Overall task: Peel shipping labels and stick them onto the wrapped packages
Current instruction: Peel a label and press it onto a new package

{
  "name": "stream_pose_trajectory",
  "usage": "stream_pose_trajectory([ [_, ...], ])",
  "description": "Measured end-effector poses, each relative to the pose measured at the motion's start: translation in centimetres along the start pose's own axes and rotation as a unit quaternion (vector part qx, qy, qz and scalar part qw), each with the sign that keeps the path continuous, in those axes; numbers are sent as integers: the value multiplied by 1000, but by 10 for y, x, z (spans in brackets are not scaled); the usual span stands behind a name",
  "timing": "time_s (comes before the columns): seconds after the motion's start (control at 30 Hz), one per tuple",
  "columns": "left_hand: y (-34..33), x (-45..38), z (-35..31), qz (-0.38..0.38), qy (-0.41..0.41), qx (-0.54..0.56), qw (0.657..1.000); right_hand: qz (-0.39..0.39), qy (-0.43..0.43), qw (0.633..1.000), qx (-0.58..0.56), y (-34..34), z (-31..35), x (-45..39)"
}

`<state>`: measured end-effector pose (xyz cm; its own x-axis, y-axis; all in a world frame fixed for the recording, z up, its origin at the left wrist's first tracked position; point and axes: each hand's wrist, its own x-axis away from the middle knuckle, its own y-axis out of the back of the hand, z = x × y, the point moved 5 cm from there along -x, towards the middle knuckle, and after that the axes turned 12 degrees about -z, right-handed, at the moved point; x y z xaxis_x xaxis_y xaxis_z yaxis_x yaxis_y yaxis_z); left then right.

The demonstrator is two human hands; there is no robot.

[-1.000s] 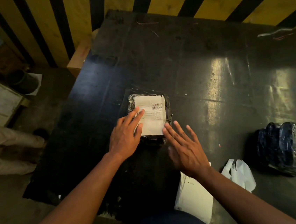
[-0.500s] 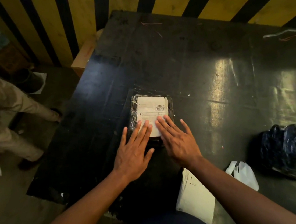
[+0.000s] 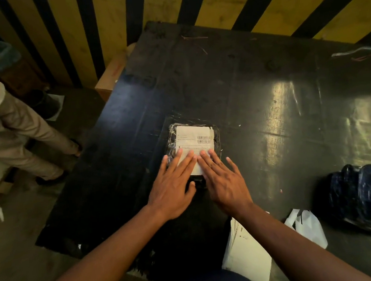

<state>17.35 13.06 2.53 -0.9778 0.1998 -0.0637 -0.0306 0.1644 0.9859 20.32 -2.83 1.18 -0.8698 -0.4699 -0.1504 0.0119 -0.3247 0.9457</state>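
In the head view, the left hand [image 3: 173,187] and right hand [image 3: 224,182] are laid flat, fingers spread and gripping nothing, on the near half of the shipping label [image 3: 194,141] atop the black-wrapped package [image 3: 171,141] lying mid-table [image 3: 265,86], evidently so that the adhesive is pressed down.

Left hand [image 3: 171,187], right hand [image 3: 224,183] flat on label [image 3: 193,139], package [image 3: 171,139].

The black table [image 3: 254,82] (glossy) carries two wrapped packages [image 3: 173,139] [image 3: 357,197] and loose label sheets [image 3: 246,253].
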Motion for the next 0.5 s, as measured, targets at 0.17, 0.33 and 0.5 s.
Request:
stream_pose_trajectory([
  [0.17,-2,0,11,6,1,-14,1000,-6,-3,1000,5,3,-4,-2],
  [0.33,6,6,31,11,35,-13,999,-11,-9,1000,-2,1,-2,-3],
  [0.5,14,-27,10,4,14,34,999,-16,-7,1000,-4,-1,-1,-2],
])
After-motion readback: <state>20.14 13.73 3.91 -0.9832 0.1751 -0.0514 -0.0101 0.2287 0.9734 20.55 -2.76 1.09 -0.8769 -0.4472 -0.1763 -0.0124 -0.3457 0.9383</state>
